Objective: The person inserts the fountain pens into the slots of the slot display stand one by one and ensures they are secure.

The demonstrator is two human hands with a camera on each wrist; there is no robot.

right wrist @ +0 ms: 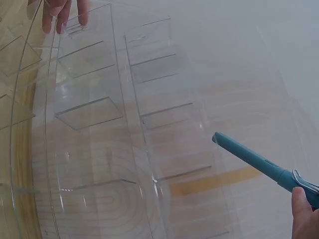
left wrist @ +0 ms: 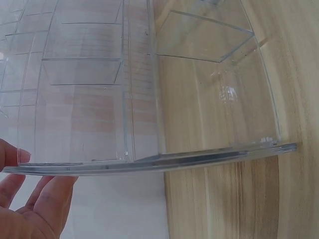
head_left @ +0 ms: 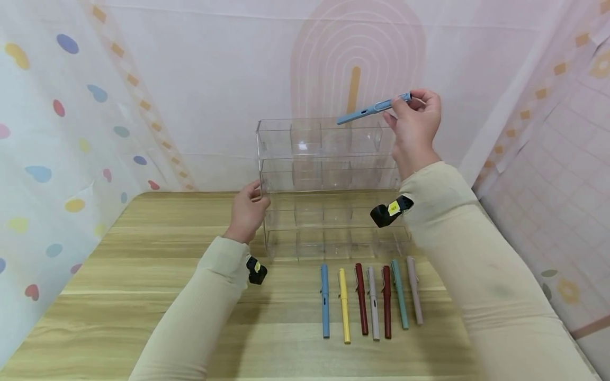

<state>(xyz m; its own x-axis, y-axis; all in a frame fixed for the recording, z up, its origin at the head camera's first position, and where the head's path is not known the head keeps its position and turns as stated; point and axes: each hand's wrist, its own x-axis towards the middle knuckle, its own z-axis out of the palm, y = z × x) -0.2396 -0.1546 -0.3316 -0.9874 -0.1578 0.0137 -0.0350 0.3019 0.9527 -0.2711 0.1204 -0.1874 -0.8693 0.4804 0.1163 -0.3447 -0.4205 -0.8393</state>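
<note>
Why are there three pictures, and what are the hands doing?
There's no machine here, just a person. The widest picture looks forward and down from the head; the other two come from little wrist cameras. The left grip, a bare hand, holds the side of a clear tiered organizer. The right grip pinches a blue capped pen near the organizer's top. On the wood-grain table, seven more pens lie in a row: blue, yellow, two dark red, grey, green and mauve.
</note>
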